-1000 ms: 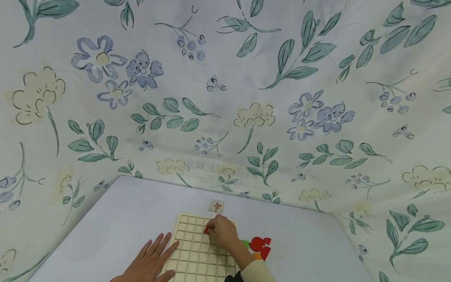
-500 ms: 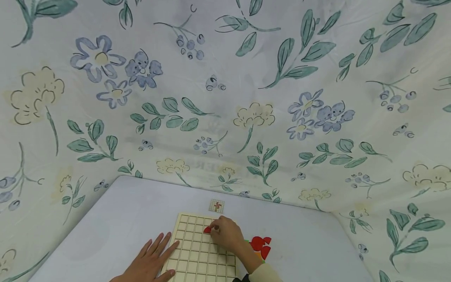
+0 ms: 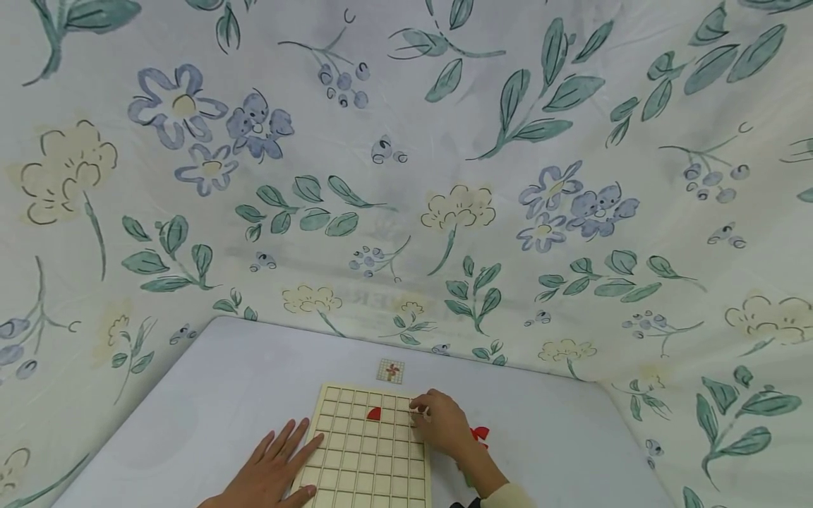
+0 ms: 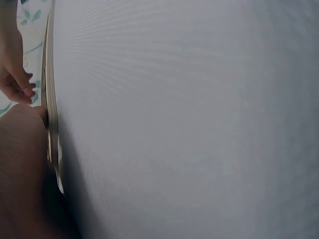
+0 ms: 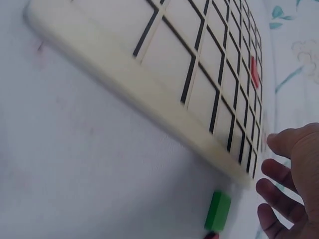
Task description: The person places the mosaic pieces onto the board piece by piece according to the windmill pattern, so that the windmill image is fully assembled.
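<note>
A cream wooden grid board (image 3: 356, 451) lies on the white table. One red quarter-round piece (image 3: 375, 414) sits in a cell of its upper part; the right wrist view shows the same red piece (image 5: 255, 72) far along the grid. My left hand (image 3: 269, 462) rests with spread fingers at the board's left edge, fingertips on its rim. Over the upper right edge of the board is my right hand (image 3: 444, 423), its fingers loosely bent. Nothing shows between those fingers (image 5: 281, 177) in the right wrist view.
Beyond the board lies a small card (image 3: 390, 371) printed with a grid and a red-orange figure. To the right, red pieces (image 3: 480, 432) are partly hidden behind the right forearm. A green block (image 5: 218, 211) lies beside the board. Flower-patterned cloth (image 3: 406, 212) hangs behind the table.
My right hand has let go of the red quarter-round piece, which stays in the grid, and has moved right to the board's edge. The left hand has not moved.
</note>
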Demonstrator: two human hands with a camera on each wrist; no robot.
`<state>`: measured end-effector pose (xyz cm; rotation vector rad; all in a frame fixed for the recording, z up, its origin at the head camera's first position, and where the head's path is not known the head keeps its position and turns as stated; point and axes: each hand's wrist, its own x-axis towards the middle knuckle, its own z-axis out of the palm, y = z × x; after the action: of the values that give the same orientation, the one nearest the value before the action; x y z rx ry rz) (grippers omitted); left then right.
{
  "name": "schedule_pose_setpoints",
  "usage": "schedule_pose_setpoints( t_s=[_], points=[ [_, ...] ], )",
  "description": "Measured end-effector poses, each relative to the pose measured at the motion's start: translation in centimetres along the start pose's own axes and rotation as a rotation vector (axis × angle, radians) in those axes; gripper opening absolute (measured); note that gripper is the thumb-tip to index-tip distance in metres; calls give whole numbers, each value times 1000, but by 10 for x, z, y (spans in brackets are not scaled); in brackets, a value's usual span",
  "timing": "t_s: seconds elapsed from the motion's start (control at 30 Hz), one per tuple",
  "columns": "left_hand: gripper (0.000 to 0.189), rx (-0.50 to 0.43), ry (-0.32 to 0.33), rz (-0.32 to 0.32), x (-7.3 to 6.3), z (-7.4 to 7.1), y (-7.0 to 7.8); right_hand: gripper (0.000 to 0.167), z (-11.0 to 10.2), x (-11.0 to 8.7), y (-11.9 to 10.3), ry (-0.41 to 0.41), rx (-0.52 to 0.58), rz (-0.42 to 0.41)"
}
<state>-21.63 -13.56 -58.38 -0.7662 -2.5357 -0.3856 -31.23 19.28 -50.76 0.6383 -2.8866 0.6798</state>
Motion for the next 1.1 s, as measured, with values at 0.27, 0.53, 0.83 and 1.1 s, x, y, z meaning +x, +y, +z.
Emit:
schedule_pose_setpoints(
  t_s=[0.27, 0.53, 0.83, 1.1],
  points=[
    [68, 3, -2, 6, -1, 1, -1, 11, -16, -16, 28, 2, -29, 86],
    [68, -8, -12, 5, -2, 2, -3, 16, -25, -30, 53, -41, -89, 158],
    [68, 0, -10, 0, -2, 3, -4, 15, -28, -40, 66, -97, -122, 205],
    [68, -8, 4, 2, 0, -4, 0, 12, -31, -42, 67, -118, -63, 224]
  ],
)
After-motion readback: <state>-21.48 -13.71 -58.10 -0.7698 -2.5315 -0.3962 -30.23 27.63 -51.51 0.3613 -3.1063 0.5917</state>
